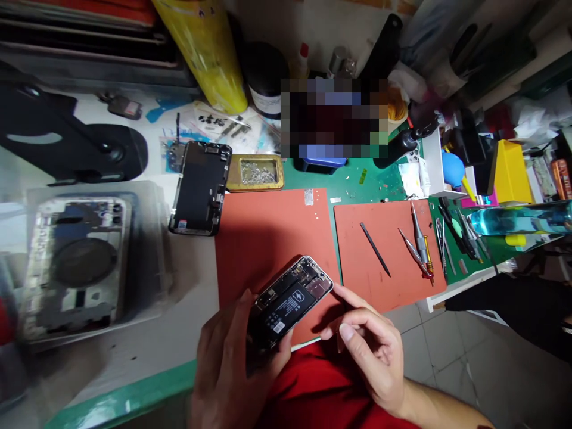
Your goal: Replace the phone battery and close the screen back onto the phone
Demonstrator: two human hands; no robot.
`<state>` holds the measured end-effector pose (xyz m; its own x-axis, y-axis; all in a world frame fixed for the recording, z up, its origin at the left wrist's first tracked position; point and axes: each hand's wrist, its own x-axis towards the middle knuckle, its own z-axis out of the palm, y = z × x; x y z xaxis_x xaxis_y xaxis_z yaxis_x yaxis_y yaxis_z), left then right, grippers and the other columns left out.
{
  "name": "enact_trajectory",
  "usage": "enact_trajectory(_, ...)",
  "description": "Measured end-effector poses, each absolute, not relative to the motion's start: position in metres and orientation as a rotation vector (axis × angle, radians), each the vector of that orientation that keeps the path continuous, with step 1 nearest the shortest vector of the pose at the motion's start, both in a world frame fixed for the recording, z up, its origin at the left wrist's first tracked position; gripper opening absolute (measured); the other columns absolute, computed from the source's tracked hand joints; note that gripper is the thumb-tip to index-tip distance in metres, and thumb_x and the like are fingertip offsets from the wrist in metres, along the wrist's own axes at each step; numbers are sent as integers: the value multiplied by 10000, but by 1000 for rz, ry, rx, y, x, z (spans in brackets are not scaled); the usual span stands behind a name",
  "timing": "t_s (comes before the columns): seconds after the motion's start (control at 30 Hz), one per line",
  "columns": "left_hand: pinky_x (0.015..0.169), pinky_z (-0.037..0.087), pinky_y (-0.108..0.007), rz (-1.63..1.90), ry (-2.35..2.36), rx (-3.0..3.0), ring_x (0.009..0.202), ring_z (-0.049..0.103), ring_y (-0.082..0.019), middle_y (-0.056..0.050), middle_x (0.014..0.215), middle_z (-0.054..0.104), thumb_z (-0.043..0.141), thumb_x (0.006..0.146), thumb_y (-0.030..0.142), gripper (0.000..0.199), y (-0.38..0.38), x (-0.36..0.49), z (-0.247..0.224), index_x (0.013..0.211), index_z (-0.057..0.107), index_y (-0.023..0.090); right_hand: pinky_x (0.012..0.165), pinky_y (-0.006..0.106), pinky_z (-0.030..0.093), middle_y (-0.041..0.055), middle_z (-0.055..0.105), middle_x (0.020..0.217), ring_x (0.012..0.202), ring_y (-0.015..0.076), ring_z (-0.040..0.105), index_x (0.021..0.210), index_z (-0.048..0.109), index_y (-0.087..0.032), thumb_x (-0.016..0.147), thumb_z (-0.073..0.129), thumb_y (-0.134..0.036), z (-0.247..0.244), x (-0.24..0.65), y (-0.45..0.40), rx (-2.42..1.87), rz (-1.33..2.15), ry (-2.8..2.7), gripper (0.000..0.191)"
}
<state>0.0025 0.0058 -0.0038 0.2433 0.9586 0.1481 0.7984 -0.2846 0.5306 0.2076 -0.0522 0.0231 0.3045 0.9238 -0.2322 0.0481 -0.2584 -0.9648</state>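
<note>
Left hand (236, 357): thumb on the near edge, fingers on the opposite one, clamped on an opened phone (313, 275). Phone held tilted above the near part of the left red-brown mat (268, 223), battery (286, 311) and boards facing up; its lower end is hidden by the left hand.

Right hand (375, 351): index fingertip at the phone's upper right corner; thumb bent close to the other fingers. Cannot tell whether anything is pinched between them.

Near, right: second mat (357, 280) bearing a black stick (375, 249), tweezers (411, 247), a grey screwdriver (419, 231) and a yellow-handled driver (428, 256).

Near, far side: gold tin (233, 182) with small clear-looking bits showing through its window, close along the left mat's far edge; dark screen panel (199, 187) just beside that mat's far left corner. Both crowd that end.

Further left: bare phone frame (84, 256) on a clear plastic box (149, 250); black stand (105, 152) behind.

Back: yellow can (210, 53), black jar (266, 71), a pixelated patch whose contents cannot be read.

Far right: blue bulb (453, 168), yellow box (513, 173), bluish bottle (522, 219) lying beyond more tools
</note>
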Motion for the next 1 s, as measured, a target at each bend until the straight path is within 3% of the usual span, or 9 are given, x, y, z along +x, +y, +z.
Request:
enact_trajectory(0.37, 903, 709, -711, 766, 1570, 2153, 1167, 762, -438, -173, 1351, 740, 758, 978, 257, 915, 6, 3, -1, 1761, 299, 374, 1156, 421, 590, 28, 866, 841, 1348, 282, 753, 961, 768, -286, 1058, 637, -203, 28, 205, -50, -1585, 967, -1066, 183)
enact_trajectory(0.63, 891, 717, -591, 870, 1562, 2185, 1162, 749, -391, -132, 1358, 744, 837, 918, 256, 964, 6, 7, -1, 1750, 355, 329, 1146, 315, 570, 17, 874, 887, 1452, 228, 679, 944, 730, -276, 1066, 618, -173, 25, 206, -50, -1583, 971, -1097, 195)
enact_trajectory(1.0, 904, 705, -554, 788, 1502, 2335, 1115, 754, -367, -174, 1296, 750, 820, 942, 225, 985, 14, 6, 3, 1772, 290, 244, 1120, 343, 570, 57, 870, 908, 1453, 265, 677, 947, 765, -266, 1087, 627, -237, 19, 207, -57, -1631, 1008, -1051, 199)
